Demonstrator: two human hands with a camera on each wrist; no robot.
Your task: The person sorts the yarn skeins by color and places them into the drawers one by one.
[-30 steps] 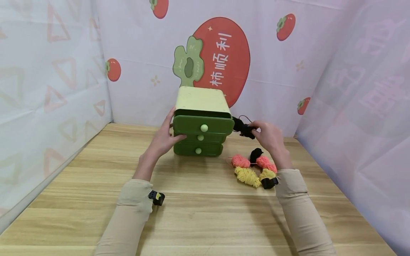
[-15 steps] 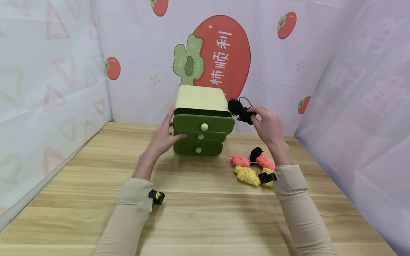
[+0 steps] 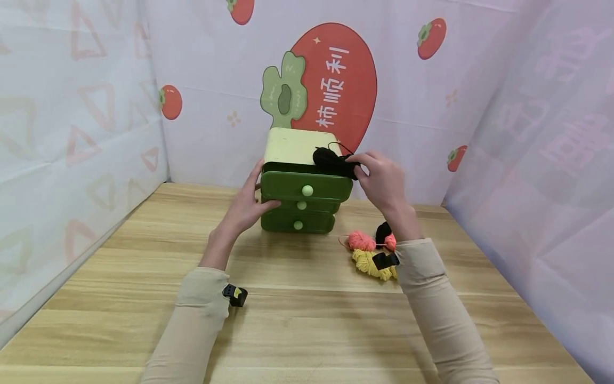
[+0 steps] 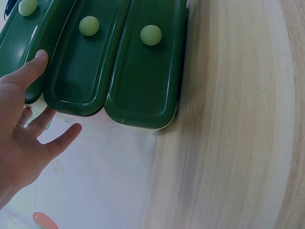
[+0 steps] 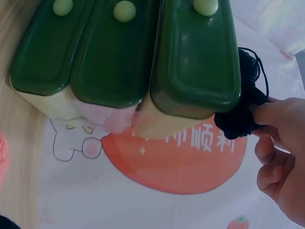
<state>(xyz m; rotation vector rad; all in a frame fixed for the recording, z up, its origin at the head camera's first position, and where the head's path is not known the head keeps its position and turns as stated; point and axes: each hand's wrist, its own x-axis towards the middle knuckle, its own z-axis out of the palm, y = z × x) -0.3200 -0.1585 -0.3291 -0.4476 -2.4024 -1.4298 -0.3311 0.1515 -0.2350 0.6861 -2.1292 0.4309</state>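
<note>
- Your left hand (image 3: 247, 205) lies with straight fingers against the left side of the cabinet (image 3: 302, 184). The thumb touches the front corner of the top drawer (image 3: 307, 186), and nothing is clasped in that grip. The left wrist view shows the same: fingers (image 4: 33, 64) spread along the cabinet's side, holding nothing.
- The cabinet stands upright on the surface (image 3: 297, 320) with 3 green drawers, each with a pale knob. The top drawer stands out further than the 2 below it, and its open mouth faces up.
- The black yarn (image 3: 331, 160) hangs at the right rear rim of the top drawer, over the opening. Whether it touches the rim, you cannot tell from the head view. In the right wrist view the yarn (image 5: 240, 107) sits just beside the drawer's end wall.
- Your right hand (image 3: 381, 178) pinches that yarn between thumb and fingertips, so this grip is closed on it. The bundle lies left of the hand, its long axis running left to right toward the drawer's middle.
- The key relation: the drawer opening lies left of and below the yarn, and your right hand is the nearer one to it.
- Right of the cabinet, more yarn rests on the surface: a pink bundle (image 3: 361, 241), a yellow bundle (image 3: 369, 264) and a black bundle (image 3: 382, 232).
</note>
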